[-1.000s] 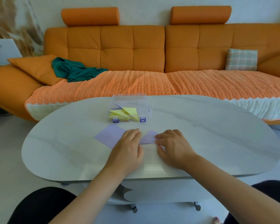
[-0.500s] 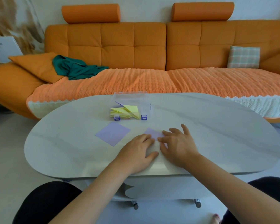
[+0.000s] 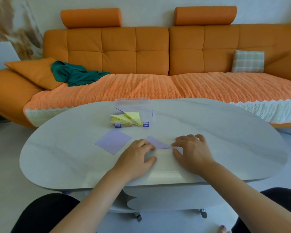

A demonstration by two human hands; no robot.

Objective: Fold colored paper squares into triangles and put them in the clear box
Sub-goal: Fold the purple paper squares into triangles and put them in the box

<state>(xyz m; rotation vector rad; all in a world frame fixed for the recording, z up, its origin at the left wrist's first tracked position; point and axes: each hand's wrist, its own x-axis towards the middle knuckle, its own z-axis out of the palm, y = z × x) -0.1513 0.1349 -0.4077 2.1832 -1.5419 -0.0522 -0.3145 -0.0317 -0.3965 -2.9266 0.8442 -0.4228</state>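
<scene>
Pressing left hand [image 3: 136,155]: fingers are lying flat and apart, pinning the left end of the lilac paper [image 3: 158,144].
Right hand [image 3: 192,149]: spread fingertips are pressing its right corner.
Lilac paper: lying on the surface [image 3: 233,140] between both hands.
Clear box [image 3: 133,106]: sitting just beyond, holding yellow triangles [image 3: 127,117].

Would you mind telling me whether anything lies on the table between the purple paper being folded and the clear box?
Nothing visible does: bare table separates the folded purple paper from the clear box. The flat purple square lies off to the left, clear of that path.
</scene>
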